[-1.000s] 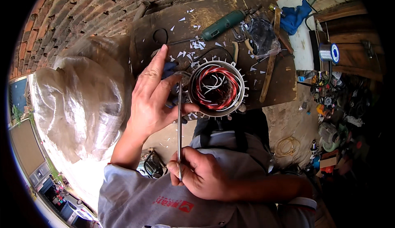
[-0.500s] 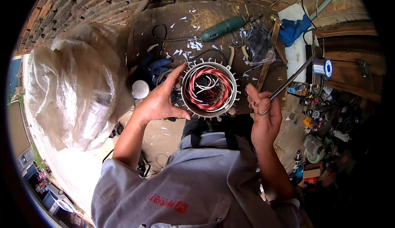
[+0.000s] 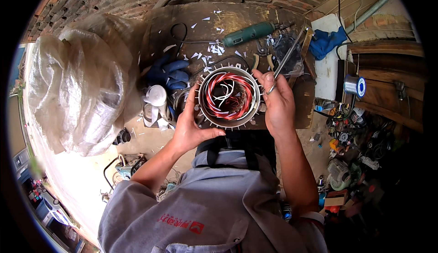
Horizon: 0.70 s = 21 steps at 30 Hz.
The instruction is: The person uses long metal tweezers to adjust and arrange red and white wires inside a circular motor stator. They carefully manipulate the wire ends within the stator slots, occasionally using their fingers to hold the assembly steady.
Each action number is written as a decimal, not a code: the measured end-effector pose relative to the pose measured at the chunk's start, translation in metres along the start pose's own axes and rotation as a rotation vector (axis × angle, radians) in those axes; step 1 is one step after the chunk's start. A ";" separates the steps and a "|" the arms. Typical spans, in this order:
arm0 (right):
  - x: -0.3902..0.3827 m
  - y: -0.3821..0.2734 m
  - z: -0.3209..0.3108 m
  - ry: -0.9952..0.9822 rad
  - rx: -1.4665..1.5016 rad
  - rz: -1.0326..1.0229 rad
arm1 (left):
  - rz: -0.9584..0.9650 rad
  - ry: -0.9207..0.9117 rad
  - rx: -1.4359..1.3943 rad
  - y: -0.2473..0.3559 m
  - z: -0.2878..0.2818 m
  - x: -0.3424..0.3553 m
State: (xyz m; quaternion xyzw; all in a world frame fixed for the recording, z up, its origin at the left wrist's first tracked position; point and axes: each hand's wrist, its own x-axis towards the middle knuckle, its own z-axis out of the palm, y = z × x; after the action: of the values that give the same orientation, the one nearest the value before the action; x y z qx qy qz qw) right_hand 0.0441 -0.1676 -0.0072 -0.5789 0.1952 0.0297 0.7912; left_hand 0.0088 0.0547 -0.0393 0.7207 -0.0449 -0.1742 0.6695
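Note:
A round metal motor stator [image 3: 204, 110] with red-and-white wound coils [image 3: 243, 98] stands at the table's front edge. My left hand [image 3: 191, 127] is curved around its left and lower side, gripping it with thumb and fingers. My right hand [image 3: 278, 104] is at its right side, fingertips at the rim, closed on a long slim metal tool [image 3: 289, 56] that points up to the right. A blue glove [image 3: 166, 75] and a white tape roll [image 3: 156, 95] lie left of the stator.
The wooden table [image 3: 191, 13] holds a green power tool [image 3: 246, 35], pliers [image 3: 256, 62], a dark plastic bag [image 3: 287, 47] and white paper bits. Plastic sheeting [image 3: 77, 88] is piled left, a blue cloth [image 3: 326, 43] and wire spool [image 3: 353, 85] right, assorted parts [image 3: 346, 139] on the floor below.
My right hand has moved up from low centre to the stator's right side, swinging the tool rightward. My left hand has come down from above-left onto the stator's side.

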 end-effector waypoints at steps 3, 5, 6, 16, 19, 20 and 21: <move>0.017 -0.014 -0.002 -0.105 -0.082 0.051 | -0.037 0.159 -0.168 -0.001 0.029 -0.012; 0.022 -0.011 -0.011 -0.159 -0.162 -0.007 | -0.045 0.119 -0.081 -0.002 0.023 -0.013; 0.019 -0.018 -0.015 -0.153 -0.212 -0.070 | -0.049 0.071 -0.016 -0.001 0.012 -0.011; -0.072 -0.070 -0.090 -0.155 -0.318 -0.002 | -0.170 0.536 0.945 -0.069 -0.032 -0.066; -0.076 -0.051 -0.092 -0.130 -0.265 0.048 | -0.293 0.474 0.975 -0.085 -0.017 -0.067; -0.077 -0.046 -0.089 -0.123 -0.246 0.065 | -0.263 0.500 0.886 -0.089 -0.019 -0.066; -0.078 -0.044 -0.084 -0.163 -0.250 0.062 | -0.282 0.471 0.872 -0.089 -0.020 -0.066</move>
State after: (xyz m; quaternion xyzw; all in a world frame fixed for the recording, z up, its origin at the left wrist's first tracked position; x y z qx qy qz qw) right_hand -0.0392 -0.2463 0.0385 -0.6622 0.1427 0.1251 0.7249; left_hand -0.0612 0.1024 -0.1129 0.9516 0.1363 -0.0609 0.2687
